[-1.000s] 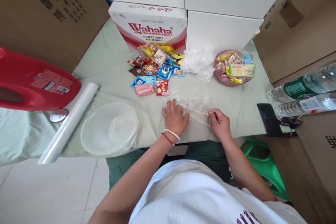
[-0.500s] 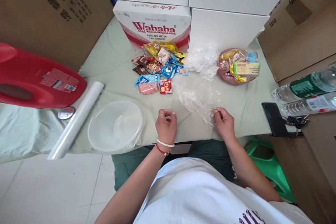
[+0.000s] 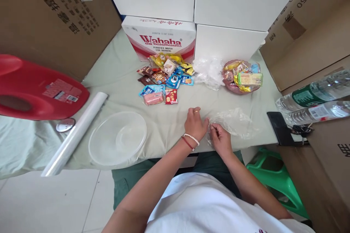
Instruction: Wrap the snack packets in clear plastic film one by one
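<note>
A thin clear plastic bag or film [image 3: 235,122] lies crumpled near the front edge of the table, trailing to the right. My right hand [image 3: 221,141] pinches its left end between thumb and fingers. Just left of it is my left hand [image 3: 195,123], its thumb apart from the bent fingers and nothing visible in it. The left thumb tip comes close to the film; whether it touches is unclear. Beyond my hands sits a pile of wrapped snacks [image 3: 166,76]. A bowl [image 3: 236,88] of more wrapped snacks stands at the back right, beside a crumpled clear plastic heap [image 3: 209,74].
To the left are a translucent round bowl or lid [image 3: 102,138], a plastic film roll [image 3: 76,133] and a red jug [image 3: 41,87]. A Wahaha carton [image 3: 161,38] and white boxes line the back. Water bottles [image 3: 314,96] and a black phone [image 3: 279,125] lie at right.
My right hand has moved left with the pinched end, and the film now trails right instead of left. My left hand has moved right, close to it. The view has shifted slightly.
</note>
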Demonstrator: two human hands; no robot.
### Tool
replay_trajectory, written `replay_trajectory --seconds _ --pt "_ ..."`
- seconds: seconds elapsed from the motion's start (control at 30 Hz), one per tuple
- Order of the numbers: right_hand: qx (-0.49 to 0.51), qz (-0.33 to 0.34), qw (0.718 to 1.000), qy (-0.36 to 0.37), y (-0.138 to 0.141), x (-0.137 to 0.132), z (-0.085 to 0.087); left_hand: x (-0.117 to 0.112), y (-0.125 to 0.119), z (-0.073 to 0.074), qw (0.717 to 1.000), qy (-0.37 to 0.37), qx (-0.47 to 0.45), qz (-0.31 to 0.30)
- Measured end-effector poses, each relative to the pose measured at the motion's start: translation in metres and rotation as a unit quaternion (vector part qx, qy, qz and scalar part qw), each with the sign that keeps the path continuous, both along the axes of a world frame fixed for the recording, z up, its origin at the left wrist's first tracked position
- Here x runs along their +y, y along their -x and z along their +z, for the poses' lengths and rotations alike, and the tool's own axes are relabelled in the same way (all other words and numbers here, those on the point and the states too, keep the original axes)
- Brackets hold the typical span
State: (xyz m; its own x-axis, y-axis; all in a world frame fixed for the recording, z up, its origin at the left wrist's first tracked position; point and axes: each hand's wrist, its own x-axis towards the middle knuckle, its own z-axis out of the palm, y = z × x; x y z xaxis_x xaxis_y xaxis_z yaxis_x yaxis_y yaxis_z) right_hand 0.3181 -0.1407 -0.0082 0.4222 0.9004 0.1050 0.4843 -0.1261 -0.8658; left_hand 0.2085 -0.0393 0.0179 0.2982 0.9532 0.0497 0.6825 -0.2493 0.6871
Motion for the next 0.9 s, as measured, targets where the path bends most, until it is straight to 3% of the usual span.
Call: replay_trajectory --seconds 0.2,0.43,0.6,0.67,0.77,0.83,0.9 --pt "-0.001 0.011 1.0 -0.005 0.003 0.0 -0.001 0.002 0.002 0.002 0.981 0.14 -0.134 -0.006" --pt "0.009 0.05 0.998 -0.03 0.012 -0.009 0.002 0.028 -0.011 0.002 0.94 0.204 -0.253 0.1" --pt "0.099 -0.011 0.994 -0.037 0.021 -0.013 0.007 0.027 0.017 0.002 0.886 0.231 -0.338 0.219" --pt "0.168 -0.037 0.984 -0.037 0.023 -0.008 0.009 0.012 0.042 0.005 0.853 0.243 -0.376 0.267" --pt "0.243 -0.05 0.968 -0.022 0.022 0.003 0.011 -0.021 0.088 0.011 0.757 0.332 -0.445 0.344" --pt "0.245 -0.027 0.969 0.005 0.018 0.011 0.011 -0.044 0.118 0.015 0.697 0.439 -0.436 0.362" --pt "0.215 0.006 0.976 0.03 0.014 0.017 0.01 -0.064 0.142 0.017 0.616 0.576 -0.425 0.329"
